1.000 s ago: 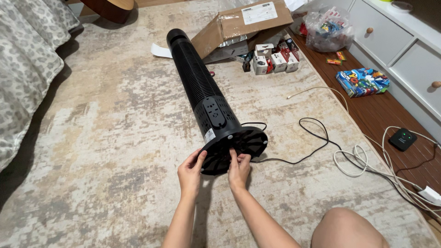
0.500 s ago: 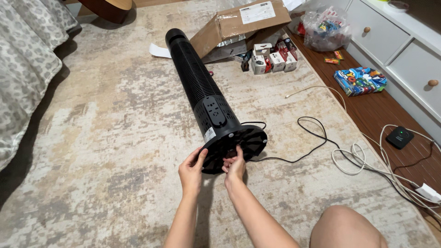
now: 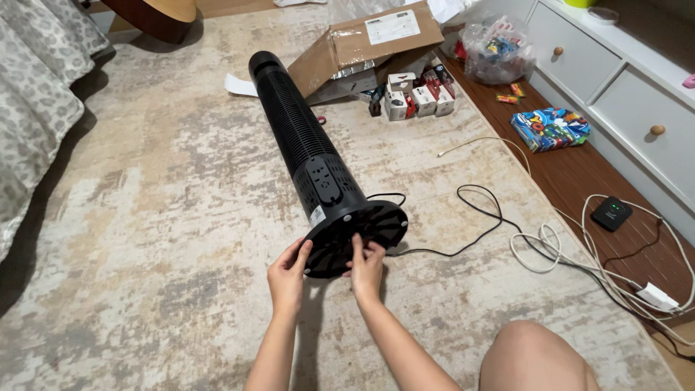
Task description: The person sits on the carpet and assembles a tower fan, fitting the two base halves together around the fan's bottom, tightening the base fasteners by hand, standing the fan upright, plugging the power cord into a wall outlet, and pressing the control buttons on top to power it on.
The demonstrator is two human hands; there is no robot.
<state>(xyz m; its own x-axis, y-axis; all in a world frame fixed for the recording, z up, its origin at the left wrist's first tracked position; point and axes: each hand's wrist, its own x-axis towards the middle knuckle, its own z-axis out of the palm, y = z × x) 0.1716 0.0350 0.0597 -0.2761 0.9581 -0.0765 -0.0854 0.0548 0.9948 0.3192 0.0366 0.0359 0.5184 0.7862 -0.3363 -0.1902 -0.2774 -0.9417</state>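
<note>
The left hand [image 3: 288,271] has a loose grip on the lower left rim of the round base [image 3: 356,237], fingers curled against its edge, thumb alongside. The right hand [image 3: 367,266] lies on the underside of the same base, fingertips pressed flat near its middle, a narrow grip that closes on nothing; it only touches. The base belongs to a black tower fan [image 3: 304,148], which lies on its side on the rug [image 3: 145,239], its top end pointing away toward an opened cardboard box [image 3: 362,43]. A black cord [image 3: 463,217] runs from the base to the right across the rug and loops near a tangle of white cables [image 3: 572,257]. Small boxes [image 3: 416,101] sit just beside the cardboard. On the wooden floor to the right lie a colourful packet [image 3: 550,129] and a small black device [image 3: 612,213], near a white drawer unit [image 3: 622,80]. A patterned bedspread [image 3: 32,123] hangs at the left edge. A bare knee [image 3: 536,358] shows at the bottom right.
</note>
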